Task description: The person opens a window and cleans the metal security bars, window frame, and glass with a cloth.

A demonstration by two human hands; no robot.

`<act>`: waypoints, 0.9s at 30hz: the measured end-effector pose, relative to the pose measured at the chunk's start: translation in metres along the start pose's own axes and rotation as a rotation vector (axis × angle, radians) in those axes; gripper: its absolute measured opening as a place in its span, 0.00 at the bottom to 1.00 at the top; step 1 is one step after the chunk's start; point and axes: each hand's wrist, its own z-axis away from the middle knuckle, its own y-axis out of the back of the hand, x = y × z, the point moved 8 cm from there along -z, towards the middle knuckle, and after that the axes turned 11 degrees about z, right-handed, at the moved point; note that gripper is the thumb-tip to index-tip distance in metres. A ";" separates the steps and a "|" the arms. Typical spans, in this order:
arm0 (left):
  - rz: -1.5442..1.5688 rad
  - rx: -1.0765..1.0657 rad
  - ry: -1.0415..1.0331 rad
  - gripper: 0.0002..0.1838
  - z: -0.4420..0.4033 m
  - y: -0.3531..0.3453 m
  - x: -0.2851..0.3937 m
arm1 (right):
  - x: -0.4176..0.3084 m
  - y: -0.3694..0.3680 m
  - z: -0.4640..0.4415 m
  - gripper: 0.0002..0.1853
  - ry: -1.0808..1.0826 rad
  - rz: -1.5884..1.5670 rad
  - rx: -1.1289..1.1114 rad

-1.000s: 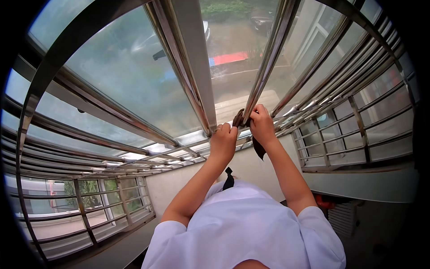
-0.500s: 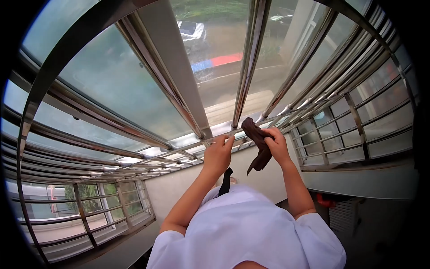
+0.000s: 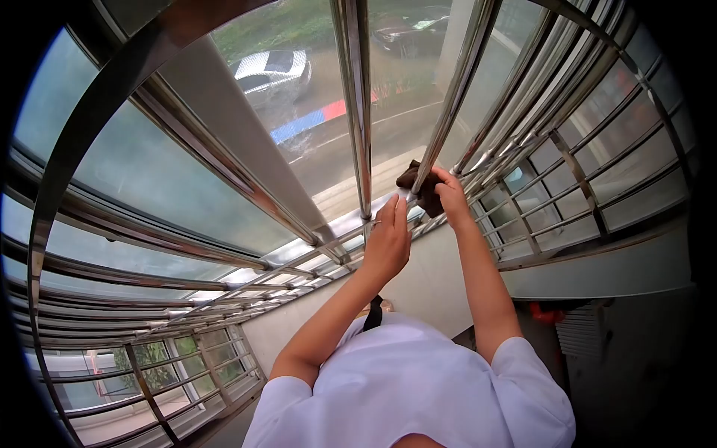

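A dark brown cloth (image 3: pixel 431 200) is bunched low down at an upright metal bar (image 3: pixel 453 97). Part of it passes behind the bar and shows on the left side. My right hand (image 3: pixel 450 196) pinches the cloth on the right of the bar. On the left, my left hand (image 3: pixel 388 243) is raised with its fingers stretched upward, close to the cloth's left end and the foot of the bar. I see nothing held in it; whether its fingertips touch the cloth I cannot tell.
Further upright bars (image 3: pixel 352 112) and horizontal rails (image 3: pixel 299 261) stand before the window glass (image 3: pixel 187 157). Outside are a parked car (image 3: pixel 272 73) and a red and blue kerb (image 3: pixel 306 123). Barred side windows lie left and right. A red object (image 3: pixel 547 312) sits low at right.
The cloth has gone from hanging before the bars to being tucked behind one bar. Both hands have reached further forward, my left hand also rightward. The view has shifted.
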 end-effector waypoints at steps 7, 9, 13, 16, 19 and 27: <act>-0.158 0.179 -0.050 0.34 -0.052 -0.010 -0.031 | -0.031 -0.010 -0.017 0.26 -0.038 0.350 -0.078; -0.144 0.150 -0.022 0.32 -0.059 -0.013 -0.040 | -0.028 -0.011 -0.009 0.25 -0.165 0.277 -0.066; -0.401 0.175 -0.210 0.20 -0.054 -0.012 -0.025 | -0.025 -0.002 0.005 0.21 0.189 0.410 0.120; -0.453 0.161 -0.196 0.16 -0.044 -0.012 -0.017 | -0.051 -0.003 0.049 0.20 0.508 0.700 0.383; -0.537 0.114 -0.177 0.11 -0.040 -0.011 -0.014 | -0.044 -0.004 0.046 0.18 0.549 0.747 0.429; -0.545 0.105 -0.079 0.12 -0.018 -0.020 -0.004 | -0.054 -0.023 -0.001 0.12 0.568 0.978 0.015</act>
